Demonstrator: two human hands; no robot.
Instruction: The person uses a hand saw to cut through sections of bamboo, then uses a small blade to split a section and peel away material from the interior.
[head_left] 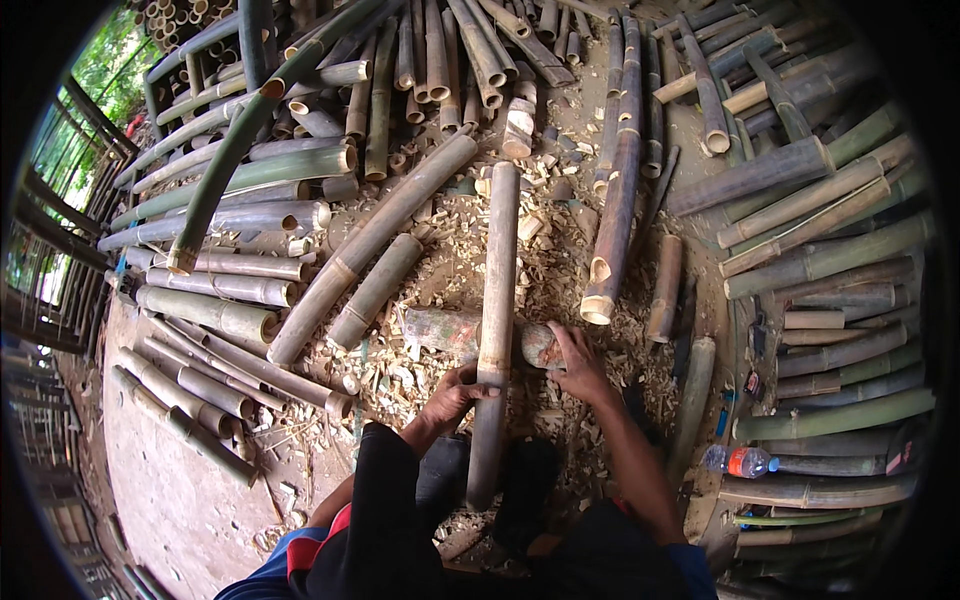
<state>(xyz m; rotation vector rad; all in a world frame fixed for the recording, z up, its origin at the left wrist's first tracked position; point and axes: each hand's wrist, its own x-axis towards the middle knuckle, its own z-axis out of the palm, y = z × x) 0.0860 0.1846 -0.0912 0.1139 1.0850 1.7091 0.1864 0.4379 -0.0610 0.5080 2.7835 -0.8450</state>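
Observation:
My left hand is closed around a bamboo pole, gripping it below its middle. The pole stands nearly upright in the picture, its lower end between my legs. Behind it a short, thick log with mottled bark lies crosswise on the ground, its middle hidden by the pole. At the log's right end my right hand grips it, fingers bent over the reddish, worn surface. Pale wood chips cover the ground around the log.
Two bamboo lengths lie left of the log. Stacked bamboo fills the far left, with more poles piled along the right. A dark split pole lies right of the chips. A plastic bottle with an orange label rests at right.

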